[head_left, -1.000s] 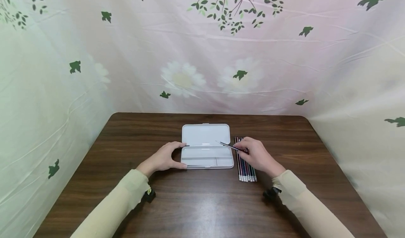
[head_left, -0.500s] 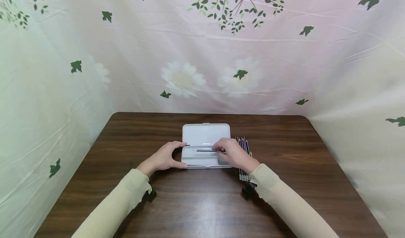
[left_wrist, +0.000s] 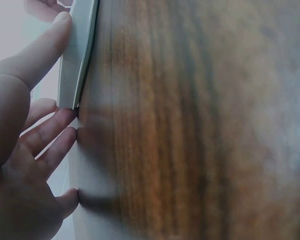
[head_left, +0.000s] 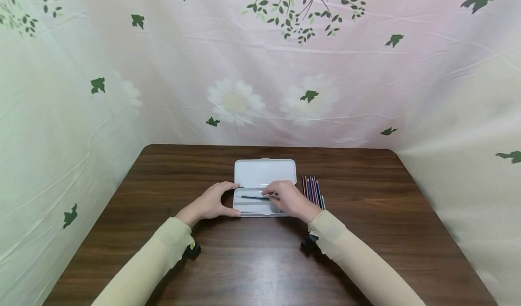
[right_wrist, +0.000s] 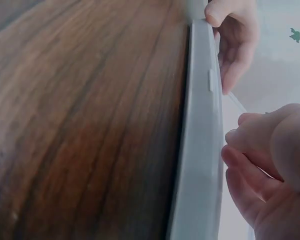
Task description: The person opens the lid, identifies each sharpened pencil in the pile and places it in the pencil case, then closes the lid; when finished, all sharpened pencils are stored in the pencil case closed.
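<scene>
A white pencil case (head_left: 264,171) lies opened flat on the table, its lid at the back and its divided tray in front. My left hand (head_left: 209,202) grips the tray's left end, thumb at the front corner and fingers at the back; the left wrist view has the thumb on the case's edge. Over the tray, my right hand (head_left: 288,198) pinches a dark pencil (head_left: 253,197) that lies nearly level, its tip to the left. The right wrist view shows the curled fingers of this hand (right_wrist: 262,160) just above the case's front wall (right_wrist: 197,140).
Several dark pencils (head_left: 312,189) lie side by side close to the case's right, their near ends hidden by my right arm. The brown wooden table (head_left: 260,261) is enclosed at the back and sides by a patterned cloth (head_left: 260,71).
My right hand has carried the pencil leftward from above the pencil row into the space over the tray, then lower and toward the front. My left hand has stayed at the case.
</scene>
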Motion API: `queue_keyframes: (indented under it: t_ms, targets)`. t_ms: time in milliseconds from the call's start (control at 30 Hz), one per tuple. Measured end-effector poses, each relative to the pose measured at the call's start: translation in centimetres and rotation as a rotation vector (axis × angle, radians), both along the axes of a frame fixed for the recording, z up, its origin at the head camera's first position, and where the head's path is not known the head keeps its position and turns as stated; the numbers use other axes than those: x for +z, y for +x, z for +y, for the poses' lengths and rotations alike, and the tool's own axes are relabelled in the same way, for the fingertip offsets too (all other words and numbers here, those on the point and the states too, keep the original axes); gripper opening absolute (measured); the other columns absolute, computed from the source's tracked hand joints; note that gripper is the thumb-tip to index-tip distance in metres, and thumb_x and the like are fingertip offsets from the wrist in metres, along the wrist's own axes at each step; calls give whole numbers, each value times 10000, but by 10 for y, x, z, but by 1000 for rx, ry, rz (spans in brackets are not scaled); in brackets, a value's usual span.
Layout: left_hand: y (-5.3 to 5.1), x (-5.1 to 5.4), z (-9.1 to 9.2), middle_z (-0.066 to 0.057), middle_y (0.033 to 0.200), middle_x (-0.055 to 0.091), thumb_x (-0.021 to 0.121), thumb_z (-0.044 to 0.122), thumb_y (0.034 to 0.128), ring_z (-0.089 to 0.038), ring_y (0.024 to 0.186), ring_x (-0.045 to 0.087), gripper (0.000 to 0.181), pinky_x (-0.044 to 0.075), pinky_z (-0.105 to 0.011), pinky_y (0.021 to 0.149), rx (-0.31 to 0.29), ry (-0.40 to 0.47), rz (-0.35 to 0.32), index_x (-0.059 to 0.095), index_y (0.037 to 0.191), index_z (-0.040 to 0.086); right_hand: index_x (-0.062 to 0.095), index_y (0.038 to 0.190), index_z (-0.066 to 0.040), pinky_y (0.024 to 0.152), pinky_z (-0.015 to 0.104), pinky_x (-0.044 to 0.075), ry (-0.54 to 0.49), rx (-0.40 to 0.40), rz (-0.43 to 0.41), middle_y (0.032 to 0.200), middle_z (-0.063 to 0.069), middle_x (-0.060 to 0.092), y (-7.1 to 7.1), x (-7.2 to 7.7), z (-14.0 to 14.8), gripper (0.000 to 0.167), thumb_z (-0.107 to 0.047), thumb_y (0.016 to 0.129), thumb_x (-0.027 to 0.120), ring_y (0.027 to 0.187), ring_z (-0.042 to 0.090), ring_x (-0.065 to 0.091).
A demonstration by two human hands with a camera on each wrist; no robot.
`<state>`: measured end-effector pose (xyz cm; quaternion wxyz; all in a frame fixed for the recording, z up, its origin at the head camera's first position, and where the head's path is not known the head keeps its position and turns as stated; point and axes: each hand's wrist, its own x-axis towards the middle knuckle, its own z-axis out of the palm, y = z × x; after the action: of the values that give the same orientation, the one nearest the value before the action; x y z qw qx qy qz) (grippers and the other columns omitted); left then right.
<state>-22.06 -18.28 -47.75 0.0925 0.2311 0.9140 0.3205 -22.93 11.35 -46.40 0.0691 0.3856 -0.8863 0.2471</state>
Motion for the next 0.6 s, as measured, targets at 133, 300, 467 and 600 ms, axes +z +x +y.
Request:
queue_keyframes:
  t_ms: [133, 300, 467, 600]
  targets:
    - [-1, -1, 1, -100, 1540, 546, 921, 483, 788, -328, 1455, 448, 925, 353, -517, 1209, -5, 0, 3, 535, 1525, 77, 796, 1096, -58, 892, 386, 609, -25, -29, -23, 1071, 57, 786, 2, 4, 8, 207, 25, 924, 717, 1005, 196, 744]
    - [-1, -1, 0, -101, 1541, 546, 923, 470, 789, -332, 1458, 444, 920, 352, -519, 1210, -6, 5, 3, 536, 1524, 74, 784, 1101, -42, 850, 398, 614, -86, -74, -16, 1064, 61, 774, 6, 11, 31, 185, -16, 928, 725, 967, 201, 736]
    - [-1, -1, 0, -99, 1549, 537, 919, 477, 793, -329, 1464, 438, 924, 350, -518, 1211, -6, 1, 1, 529, 1528, 75, 778, 1099, -33, 780, 421, 602, -135, -113, 13, 1025, 60, 758, 11, 13, 64, 190, -30, 913, 741, 901, 220, 718]
    - [0, -1, -1, -99, 1547, 538, 920, 478, 791, -330, 1462, 439, 925, 351, -523, 1209, -5, 8, -3, 530, 1525, 72, 777, 1095, -40, 775, 411, 595, -143, -164, 36, 1011, 49, 751, 12, 9, 90, 196, -16, 902, 756, 898, 207, 715]
